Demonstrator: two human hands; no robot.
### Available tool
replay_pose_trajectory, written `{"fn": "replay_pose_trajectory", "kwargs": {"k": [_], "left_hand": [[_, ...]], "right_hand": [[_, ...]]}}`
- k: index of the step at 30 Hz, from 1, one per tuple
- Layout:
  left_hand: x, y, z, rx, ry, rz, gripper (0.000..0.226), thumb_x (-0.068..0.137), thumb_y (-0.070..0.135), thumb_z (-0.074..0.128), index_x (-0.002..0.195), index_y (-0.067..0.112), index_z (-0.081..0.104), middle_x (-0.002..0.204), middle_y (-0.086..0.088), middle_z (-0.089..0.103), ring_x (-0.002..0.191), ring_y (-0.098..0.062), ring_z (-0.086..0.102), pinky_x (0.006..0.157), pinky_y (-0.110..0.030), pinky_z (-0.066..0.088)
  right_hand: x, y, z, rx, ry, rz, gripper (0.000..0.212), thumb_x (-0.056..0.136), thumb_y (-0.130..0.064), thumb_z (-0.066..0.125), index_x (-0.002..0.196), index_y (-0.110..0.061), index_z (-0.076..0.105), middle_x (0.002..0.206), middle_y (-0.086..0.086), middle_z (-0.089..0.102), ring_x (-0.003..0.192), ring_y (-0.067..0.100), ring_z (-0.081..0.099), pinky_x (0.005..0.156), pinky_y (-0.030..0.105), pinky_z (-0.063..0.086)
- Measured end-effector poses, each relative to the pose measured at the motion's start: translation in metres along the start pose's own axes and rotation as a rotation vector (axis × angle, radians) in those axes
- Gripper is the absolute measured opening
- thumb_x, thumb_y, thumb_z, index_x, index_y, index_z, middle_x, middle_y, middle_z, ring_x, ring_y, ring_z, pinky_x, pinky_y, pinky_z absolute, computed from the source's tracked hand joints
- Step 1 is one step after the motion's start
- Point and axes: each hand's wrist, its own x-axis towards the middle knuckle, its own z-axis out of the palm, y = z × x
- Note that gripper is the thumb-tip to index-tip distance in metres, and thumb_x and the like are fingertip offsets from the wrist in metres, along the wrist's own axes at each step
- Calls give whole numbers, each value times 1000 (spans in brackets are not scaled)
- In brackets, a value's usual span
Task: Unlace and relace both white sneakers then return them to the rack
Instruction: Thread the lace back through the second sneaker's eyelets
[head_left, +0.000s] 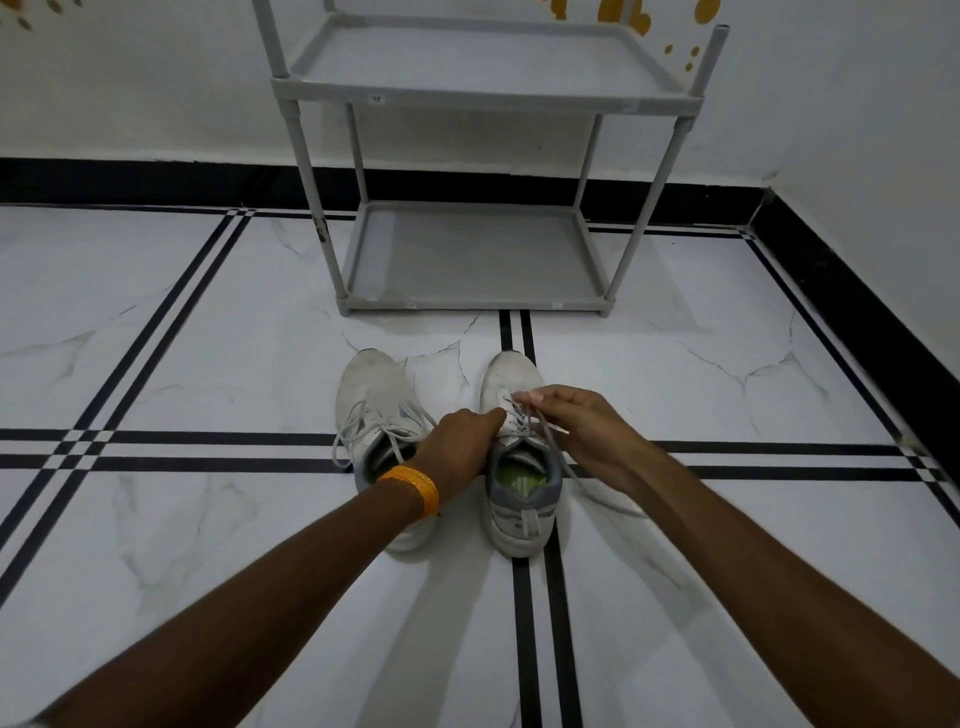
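Two white sneakers stand side by side on the floor, toes pointing away from me. The left sneaker (370, 395) has loose grey laces spilling over its side. The right sneaker (511, 379) shows a green insole and a grey collar. My left hand (465, 441), with an orange band on the wrist, rests on the right sneaker's left side, gripping it. My right hand (582, 423) pinches the right sneaker's lace (535, 422) near the upper eyelets, fingers closed on it. The grey shoe rack (475, 306) stands just beyond the shoes, both shelves bare.
White marble floor with black inlay stripes (208, 447) running across and toward me. A black skirting (831, 270) lines the white walls behind and to the right of the rack.
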Motion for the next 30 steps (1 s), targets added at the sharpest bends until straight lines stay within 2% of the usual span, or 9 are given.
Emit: {"fn": "replay_pose_trajectory", "kwargs": {"k": [3,6,8,12,16,19,22,25,30], "left_hand": [[-1,-3,-1,-13,10,-17,30,79,16,70,99,12,49,90,-17,67,80,-36,63,64,-36,46],[0,-3,-6,-19,32,-104,17,82,18,66,93,9,56,88,-16,68,81,-34,63,62,-33,41],[2,-3,-12,-43,50,-189,12,86,19,63,91,9,66,89,-16,71,85,-33,64,66,-33,44],[8,-3,-26,-126,41,-277,19,87,28,67,90,11,74,92,-12,74,87,-27,67,67,-26,42],[10,-7,-32,-251,26,-325,21,83,30,72,84,9,76,86,-11,75,77,-22,64,63,-23,40],[10,-10,-37,-309,-90,-323,18,81,27,73,86,10,77,86,-12,76,68,-17,60,55,-21,42],[13,-13,-48,-345,-292,-322,24,84,34,70,84,12,78,85,-7,74,70,-16,59,63,-23,47],[13,-13,-57,-718,-309,-346,26,90,32,63,82,9,74,77,-5,67,71,-14,57,67,-23,47],[12,1,-35,-1413,35,-470,22,96,18,54,105,5,69,102,-8,71,98,-19,66,86,-30,54]], "right_hand": [[7,7,6,45,80,-48,12,88,-4,67,99,-4,71,97,16,75,90,24,72,73,27,58],[10,9,6,-69,166,-75,26,82,0,73,107,-6,69,85,19,75,74,24,72,58,23,56],[11,9,4,-154,177,-110,26,84,-4,72,110,-9,69,84,22,74,69,23,72,57,25,58],[14,15,2,-274,217,-171,12,89,-9,68,95,1,73,78,20,73,68,25,70,63,24,60],[15,15,3,-248,238,-123,20,92,-15,63,92,3,74,82,23,73,68,21,67,68,26,58],[13,15,5,-221,194,-108,19,94,-8,58,100,0,74,80,17,71,66,14,63,62,19,54],[10,17,4,-252,163,-123,18,93,-1,59,104,-2,72,81,13,72,63,9,64,57,15,51],[11,18,3,-245,173,-110,18,92,0,58,105,-2,71,85,16,72,63,12,61,55,15,50],[14,20,4,-242,248,-89,9,92,-6,61,100,-3,58,91,22,72,63,14,64,54,20,50]]}}
